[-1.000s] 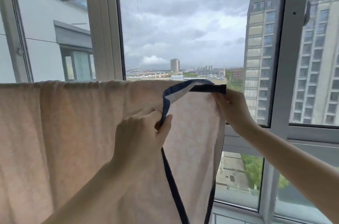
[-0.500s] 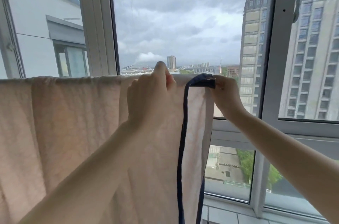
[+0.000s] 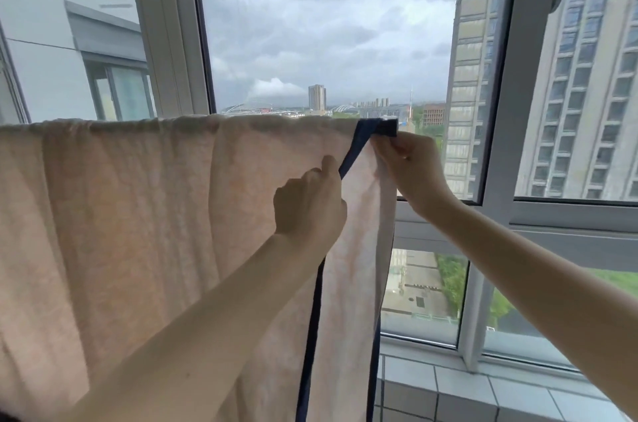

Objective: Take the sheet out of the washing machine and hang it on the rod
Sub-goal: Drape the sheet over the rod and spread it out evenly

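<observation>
The sheet [image 3: 138, 221], pale peach with a dark blue hem [image 3: 348, 159], hangs folded over the rod, which it covers all along its top edge, so the rod itself is hidden. The cloth spreads wide to the left of both hands and drops out of view below them.

The left hand [image 3: 310, 204] is raised in front of the sheet, fingers curled, with the thumb tip up against the blue hem where it slants down from the top corner. It seems to pinch the hem, though the fingertips are hidden behind the hand.

The right hand [image 3: 411, 169] sits just right of the left, higher up, at the sheet's top right corner. Its fingers are curled round the cloth just under the folded blue corner, gripping it.

Between the two hands lies a narrow strip of sheet, with blue hem running down either side. Beyond the hands is a window [image 3: 511, 110], and below the right forearm a tiled sill [image 3: 483, 390].
</observation>
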Tool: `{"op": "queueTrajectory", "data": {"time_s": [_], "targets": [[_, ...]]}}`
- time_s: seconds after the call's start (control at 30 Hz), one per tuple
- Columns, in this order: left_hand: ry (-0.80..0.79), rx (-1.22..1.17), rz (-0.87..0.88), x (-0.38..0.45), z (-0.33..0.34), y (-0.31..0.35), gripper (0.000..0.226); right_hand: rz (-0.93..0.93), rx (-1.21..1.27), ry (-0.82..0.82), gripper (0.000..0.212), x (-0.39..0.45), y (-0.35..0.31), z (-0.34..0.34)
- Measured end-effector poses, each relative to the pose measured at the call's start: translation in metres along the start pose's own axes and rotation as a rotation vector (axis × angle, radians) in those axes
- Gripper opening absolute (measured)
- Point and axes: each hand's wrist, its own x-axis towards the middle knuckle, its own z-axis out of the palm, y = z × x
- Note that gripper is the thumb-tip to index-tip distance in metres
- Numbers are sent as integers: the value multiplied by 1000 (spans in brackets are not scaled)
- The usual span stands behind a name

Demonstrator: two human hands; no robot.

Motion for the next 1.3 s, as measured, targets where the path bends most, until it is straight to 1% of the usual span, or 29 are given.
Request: {"op": "queueTrajectory", "data": {"time_s": [0.07,0.17,0.27,0.37,0.47,0.53,0.57,0.6,0.63,0.7,0.8,0.83,0.87,0.93,0.97,1.03,1.1,1.13,1.17,1.2,1.23,1.3], "targets": [[-14,-79,0,-12,9,-8,8,0,-90,-33,42,-13,6,-2],[3,-202,-10,-34,25,-16,16,39,-218,-114,27,-40,20,1],[33,-275,-19,-57,39,-20,22,144,-193,-265,16,-69,37,1],[43,-343,-39,-80,53,-26,24,213,-204,-343,13,-97,61,2],[25,-414,-66,-103,68,-33,27,248,-335,-387,13,-129,88,7],[21,-475,-98,-119,77,-35,30,279,-385,-380,10,-149,101,10],[25,-503,-114,-127,82,-36,32,292,-394,-342,11,-157,103,11],[30,-525,-131,-134,86,-37,33,321,-373,-282,17,-164,101,13],[35,-541,-150,-141,91,-38,34,347,-308,-221,23,-170,97,16],[40,-558,-184,-154,101,-41,32,378,-152,-164,25,-181,82,23],[23,-547,-215,-172,112,-41,18,337,-76,-251,12,-196,60,37],[6,-538,-230,-178,115,-41,13,337,-41,-287,12,-199,54,41],[-13,-528,-251,-183,118,-42,12,348,2,-321,18,-201,49,46],[-61,-508,-287,-193,122,-45,17,376,73,-399,31,-201,41,54],[-100,-500,-296,-197,122,-45,18,386,84,-437,33,-200,38,59],[-204,-499,-298,-202,123,-46,20,379,64,-478,24,-198,33,71],[-304,-544,-322,-205,124,-49,21,372,29,-451,10,-197,30,84],[-338,-589,-342,-205,123,-53,18,385,18,-426,5,-197,31,89],[-346,-635,-362,-205,122,-59,12,405,8,-406,6,-197,32,93],[-323,-663,-379,-203,120,-67,8,423,2,-391,11,-197,33,96],[-269,-673,-398,-202,119,-78,11,441,0,-377,14,-197,35,98],[-121,-675,-474,-193,116,-100,15,462,1,-347,19,-198,38,99]]}}
